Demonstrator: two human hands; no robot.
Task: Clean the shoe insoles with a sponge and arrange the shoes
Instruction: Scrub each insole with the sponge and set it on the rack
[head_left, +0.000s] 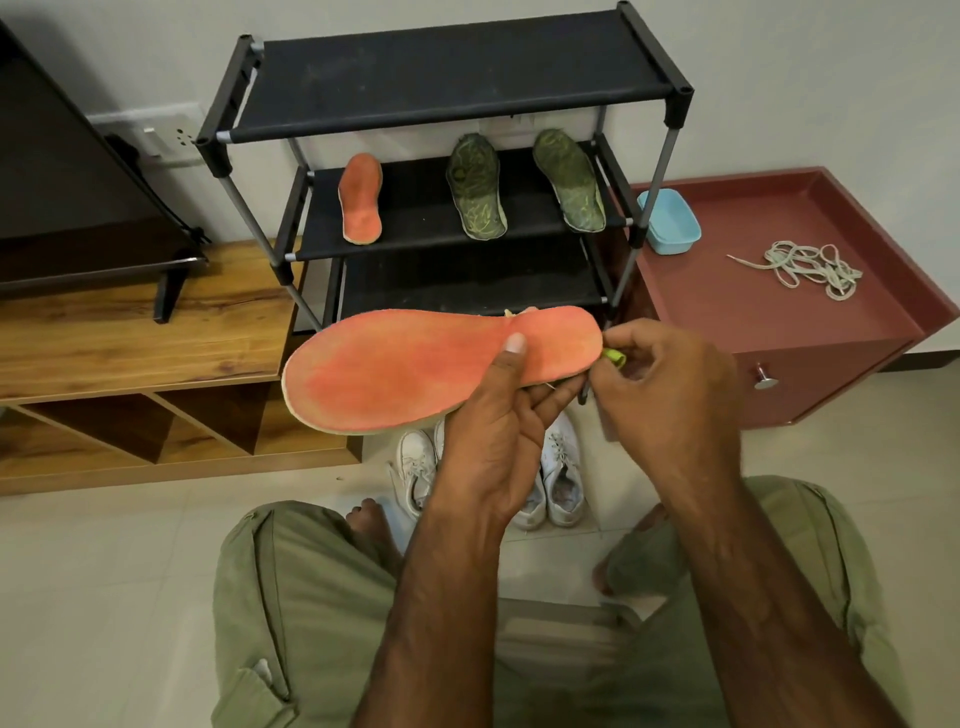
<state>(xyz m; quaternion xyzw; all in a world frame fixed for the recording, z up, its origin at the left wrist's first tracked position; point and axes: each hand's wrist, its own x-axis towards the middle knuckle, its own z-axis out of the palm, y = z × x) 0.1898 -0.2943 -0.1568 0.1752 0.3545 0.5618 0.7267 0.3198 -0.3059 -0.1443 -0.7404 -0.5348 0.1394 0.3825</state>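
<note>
My left hand holds an orange insole flat in front of me, thumb pressed on its top near the heel end. My right hand is at the insole's right end, fingers curled round a small yellow-green piece that looks like a sponge, mostly hidden. A second orange insole and two green patterned insoles lean on the middle shelf of the black shoe rack. White sneakers stand on the floor below my hands.
A blue plastic tub and a heap of pale shoelaces lie on the red cabinet at right. A wooden TV unit with a television stands at left. My knees in green trousers fill the bottom of the view.
</note>
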